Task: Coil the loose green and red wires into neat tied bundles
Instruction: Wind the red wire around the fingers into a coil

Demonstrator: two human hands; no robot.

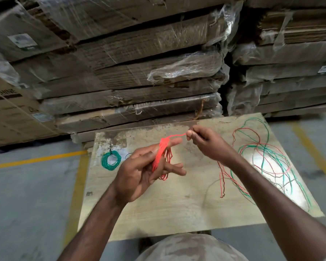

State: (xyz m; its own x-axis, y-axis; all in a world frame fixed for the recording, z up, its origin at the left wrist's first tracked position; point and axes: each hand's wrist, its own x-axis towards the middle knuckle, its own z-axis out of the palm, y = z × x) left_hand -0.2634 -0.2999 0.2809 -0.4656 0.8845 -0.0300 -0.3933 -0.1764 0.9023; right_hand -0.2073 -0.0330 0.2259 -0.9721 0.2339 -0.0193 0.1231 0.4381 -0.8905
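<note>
Above the worn, pale wooden desk (pixel 177 210), the left hand (pixel 139 172) holds a coil of thin red wire (pixel 161 161) looped round its spread fingers, the index finger stretched out at the top and the thumb reaching out below. The loops hang between these fingers, bunched tight where they cross the hand. From the top of the coil a short free end of the red wire runs right and slightly up to the right hand (pixel 205 143), which pinches it between thumb and fingertips, the other fingers curled in.

On the left part of the desk lies a finished round coil of green wire (pixel 111 160), tied at its far edge with a dark twist, well apart from both hands. On the right part of the desk a loose tangle of green and red wires (pixel 265 161) sprawls in wide overlapping loops, reaching from the far edge to the near right corner.

Behind the desk stand stacks of flattened brown cardboard wrapped in clear plastic film (pixel 130 63). A yellow line (pixel 36 160) crosses the grey floor at left.
</note>
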